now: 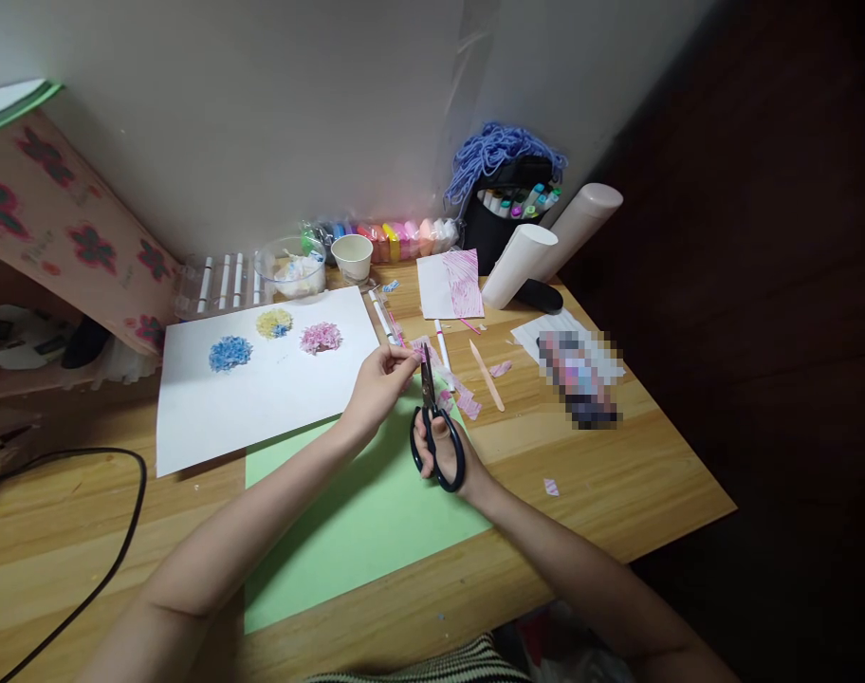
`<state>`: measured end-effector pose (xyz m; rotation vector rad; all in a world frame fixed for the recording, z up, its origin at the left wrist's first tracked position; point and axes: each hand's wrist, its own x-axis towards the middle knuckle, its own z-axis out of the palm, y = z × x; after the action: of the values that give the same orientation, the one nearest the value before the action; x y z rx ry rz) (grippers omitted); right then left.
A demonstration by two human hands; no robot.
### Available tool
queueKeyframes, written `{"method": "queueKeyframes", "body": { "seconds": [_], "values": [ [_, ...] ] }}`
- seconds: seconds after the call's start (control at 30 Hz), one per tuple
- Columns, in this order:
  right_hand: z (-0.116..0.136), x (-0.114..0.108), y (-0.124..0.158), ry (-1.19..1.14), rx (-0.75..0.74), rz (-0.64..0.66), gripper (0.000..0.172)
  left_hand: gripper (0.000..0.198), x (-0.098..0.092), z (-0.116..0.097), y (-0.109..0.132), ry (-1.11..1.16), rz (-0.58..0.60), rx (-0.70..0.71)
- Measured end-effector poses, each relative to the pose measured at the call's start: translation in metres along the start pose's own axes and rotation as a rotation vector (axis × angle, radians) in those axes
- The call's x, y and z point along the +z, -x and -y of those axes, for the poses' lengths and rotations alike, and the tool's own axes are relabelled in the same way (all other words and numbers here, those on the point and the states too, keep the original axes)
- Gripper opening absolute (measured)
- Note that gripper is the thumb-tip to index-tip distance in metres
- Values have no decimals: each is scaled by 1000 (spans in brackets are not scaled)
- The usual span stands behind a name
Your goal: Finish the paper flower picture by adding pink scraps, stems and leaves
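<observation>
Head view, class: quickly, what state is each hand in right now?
Left hand: pinched closed near the tips of the scissors; what it grips, if anything, cannot be told.
Right hand: holding the scissors by their black handles.

Reference item: white sheet (211,417), quantity one.
On it: three clusters, namely one blue (230,353), one mainly yellow (271,322), one pink (322,338).
Nearer than the sheet: one green sheet (347,531).
Behind it: one clear tub (268,275), one paper cup (352,261).
At its right edge: one left hand (381,379).
Right of it: one right hand (445,446), one pair of scissors (427,379), one wooden stick (487,376), one pink-and-white card (436,285), several pink scraps (469,406) (overlap prevents exact count).
Farther right: two white bottles (522,266), one black pen holder (500,245), one yarn bundle (504,156).
</observation>
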<state>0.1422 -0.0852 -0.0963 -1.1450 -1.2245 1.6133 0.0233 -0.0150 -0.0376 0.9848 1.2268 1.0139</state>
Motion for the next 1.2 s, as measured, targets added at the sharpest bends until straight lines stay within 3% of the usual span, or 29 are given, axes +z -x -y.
{"method": "queueKeyframes", "body": {
  "seconds": [0.2, 0.4, 0.53, 0.67, 0.8, 1.0, 1.1, 1.2],
  "values": [
    [5, 4, -4, -107, 140, -80, 68, 22, -5, 8, -6, -60, -3, 27],
    [36, -14, -6, -410, 452, 134, 82, 14, -14, 13, -6, -682, 100, 236],
    [49, -35, -5, -395, 400, 161, 81, 18, -20, 12, -9, -1166, -18, 389],
    [51, -41, -6, -372, 363, 165, 81, 18, -24, 19, -16, -1343, -13, 387],
    [48, -39, -6, -368, 367, 176, 81, 13, -23, 21, -17, -1285, 32, 374],
    [47, -35, -7, -357, 368, 149, 79, 9, -25, 13, -18, -996, 114, 318],
    [41, -36, -14, -311, 276, -6, 69, 11, -27, 10, -20, -732, 211, 235],
    [30, -39, -22, -159, 44, -231, 52, 16, -25, 5, -19, -432, 325, 129]
  ]
}}
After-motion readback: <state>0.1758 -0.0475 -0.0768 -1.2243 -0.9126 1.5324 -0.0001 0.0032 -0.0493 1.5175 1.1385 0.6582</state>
